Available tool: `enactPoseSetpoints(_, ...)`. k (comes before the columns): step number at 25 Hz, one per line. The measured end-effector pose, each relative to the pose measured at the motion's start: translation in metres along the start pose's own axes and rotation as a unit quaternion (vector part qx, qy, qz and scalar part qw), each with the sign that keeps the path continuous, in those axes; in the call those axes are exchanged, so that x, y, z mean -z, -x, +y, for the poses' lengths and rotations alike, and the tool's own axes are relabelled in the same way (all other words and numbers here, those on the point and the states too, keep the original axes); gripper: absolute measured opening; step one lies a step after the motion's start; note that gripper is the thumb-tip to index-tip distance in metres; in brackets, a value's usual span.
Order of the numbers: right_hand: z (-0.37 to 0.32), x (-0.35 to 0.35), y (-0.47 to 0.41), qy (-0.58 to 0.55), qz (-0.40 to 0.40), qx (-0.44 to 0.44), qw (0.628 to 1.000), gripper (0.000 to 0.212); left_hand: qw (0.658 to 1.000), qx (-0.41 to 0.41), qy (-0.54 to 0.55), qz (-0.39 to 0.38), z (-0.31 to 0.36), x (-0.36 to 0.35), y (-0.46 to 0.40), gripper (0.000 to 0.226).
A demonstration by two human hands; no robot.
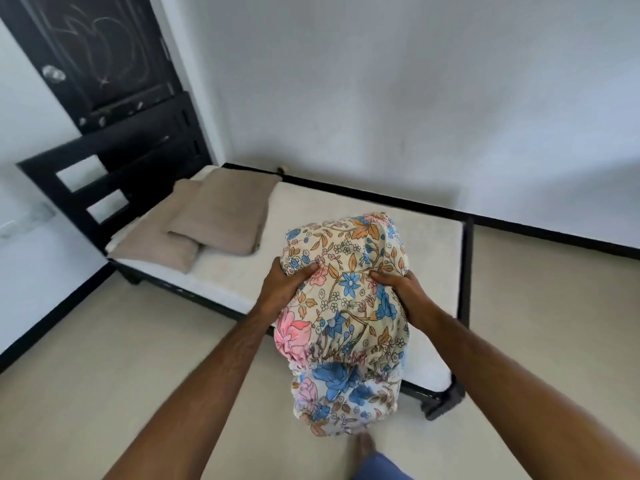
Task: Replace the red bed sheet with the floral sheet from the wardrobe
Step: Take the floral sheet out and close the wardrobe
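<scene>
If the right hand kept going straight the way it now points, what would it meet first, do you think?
The right hand grips the floral sheet and points forward-left, so beyond the bundle it would probably meet the bare mattress first; depth is unclear.

A black-framed bed (469,271) carries a bare white mattress (346,209); two beige pillows (221,216) overlap at its far-left end.

**Person's body: visible condition**

Both forearms are bare from the frame edge to the wrist; no sleeve, watch, band or ring shows on either. The left hand (281,285) and right hand (403,292) are ungloved. Fine hair is discernible along the left forearm. At the bottom edge, one bare foot (364,446) is in view, somewhat blurred, without sock or shoe. Beside it, a blue garment leg (379,467) enters the frame; fabric type cannot be determined.
</scene>
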State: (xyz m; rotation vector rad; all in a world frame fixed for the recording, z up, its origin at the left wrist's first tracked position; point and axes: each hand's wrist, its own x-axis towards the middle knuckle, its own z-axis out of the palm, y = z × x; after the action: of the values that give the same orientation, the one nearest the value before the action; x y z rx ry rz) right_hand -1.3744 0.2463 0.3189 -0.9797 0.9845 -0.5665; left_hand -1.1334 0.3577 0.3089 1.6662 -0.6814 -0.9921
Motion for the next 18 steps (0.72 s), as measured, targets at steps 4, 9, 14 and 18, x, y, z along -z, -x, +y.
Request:
enactPoseSetpoints(4, 0.007, -0.053, -0.076, 0.006, -0.037, -0.033, 0.999, 0.040, 0.999, 0.013, 0.007, 0.038, -0.012, 0.054, -0.055, 0.080)
enactPoseSetpoints(9, 0.007, -0.092, -0.175, -0.017, -0.021, -0.063, 0.998, 0.033, 0.998, 0.033, -0.014, 0.043, -0.014, 0.089, -0.151, 0.082)
enactPoseSetpoints(14, -0.014, -0.119, -0.287, -0.042, -0.002, -0.099, 0.994, 0.036, 0.996, 0.062, -0.041, 0.049, 0.005, 0.108, -0.269, 0.091)
enactPoseSetpoints(18, -0.030, -0.139, -0.362, -0.053, 0.031, -0.110, 0.992, 0.037, 0.995, 0.053, -0.077, 0.026, 0.025, 0.124, -0.362, 0.092)
